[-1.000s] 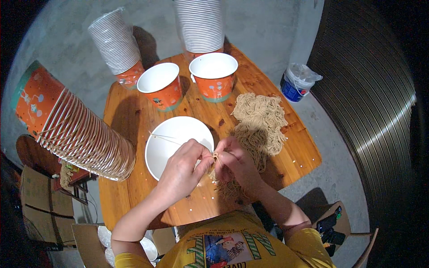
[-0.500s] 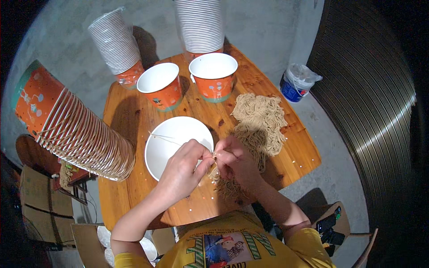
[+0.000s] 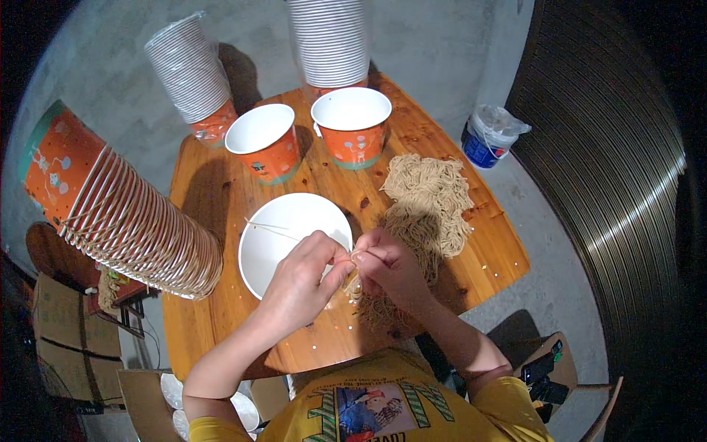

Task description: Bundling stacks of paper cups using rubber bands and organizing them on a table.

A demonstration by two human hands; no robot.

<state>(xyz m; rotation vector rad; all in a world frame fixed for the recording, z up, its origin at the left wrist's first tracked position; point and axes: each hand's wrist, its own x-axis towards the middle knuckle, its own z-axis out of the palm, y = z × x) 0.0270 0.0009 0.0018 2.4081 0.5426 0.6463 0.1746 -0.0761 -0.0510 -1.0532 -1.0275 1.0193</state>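
You appear to be at a fine fingertip step, working a tan cord (image 3: 353,259) between your hands. Your left hand (image 3: 303,274) has its grip pinched closed on the cord; your right hand (image 3: 390,267) pinches it just beside, though your fingers hide any loop or knot. The cord sits above the bench (image 3: 193,324), between the white bowl (image 3: 294,210) and the tangled cord pile (image 3: 428,184). The next move likely calls for two firm pinches and a small, even pull, clear of the pile's loose strands.
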